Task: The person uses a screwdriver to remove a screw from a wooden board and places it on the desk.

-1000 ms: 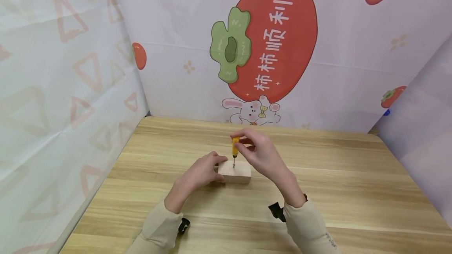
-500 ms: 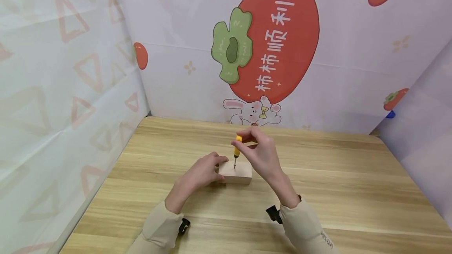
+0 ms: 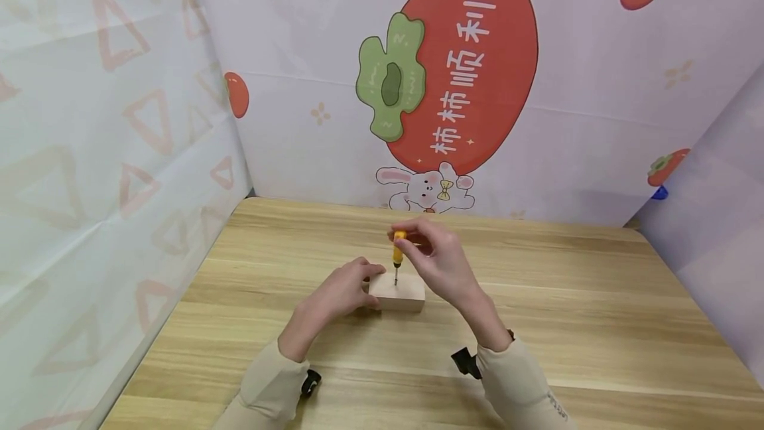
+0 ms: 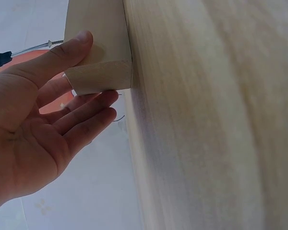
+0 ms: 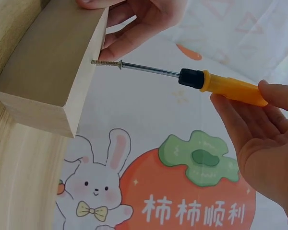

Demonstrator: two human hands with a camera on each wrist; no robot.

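A pale wooden block (image 3: 398, 292) lies flat on the table. My left hand (image 3: 341, 289) grips its left end, thumb (image 4: 69, 52) on the near side and fingers round the far side. A screw (image 5: 107, 63) stands upright in the block's top face, much of its thread showing above the wood. My right hand (image 3: 440, 259) pinches the yellow handle of a screwdriver (image 5: 225, 87) between thumb and fingers. The screwdriver stands nearly upright, its tip at the screw's head. In the left wrist view the screwdriver's shaft (image 4: 31, 49) shows behind the left thumb.
The wood-grain table (image 3: 567, 324) reaches around the block on all sides. A printed cloth (image 3: 298, 138) with persimmons and a rabbit hangs behind its far edge, and another cloth (image 3: 89, 184) hangs along the left. Each sleeve has a black wrist mount (image 3: 465, 362) near the cuff.
The right hand and the screwdriver's handle tilted slightly right, then came back left, the fingers shifting on the handle. The left hand and block stay in place.
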